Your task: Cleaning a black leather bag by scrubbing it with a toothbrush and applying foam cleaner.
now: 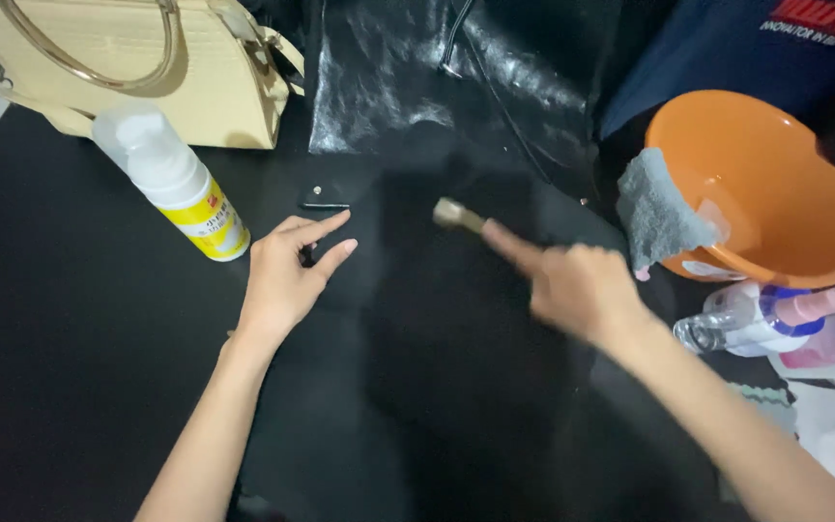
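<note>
Black leather bag point(437, 319) lies flat at the middle of the black table point(70, 319), reaching its far edge. Left hand point(287, 275) rests on the bag, fingers extended and slightly apart. Right hand point(572, 285), blurred, is clamped on a small brush point(456, 215) touching the leather. White foam bottle point(171, 184) lies near the far left corner; orange basin point(775, 184) with grey cloth point(659, 213) at the right edge.

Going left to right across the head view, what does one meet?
White bottle → left hand → brush → right hand → grey cloth → orange basin.
</note>
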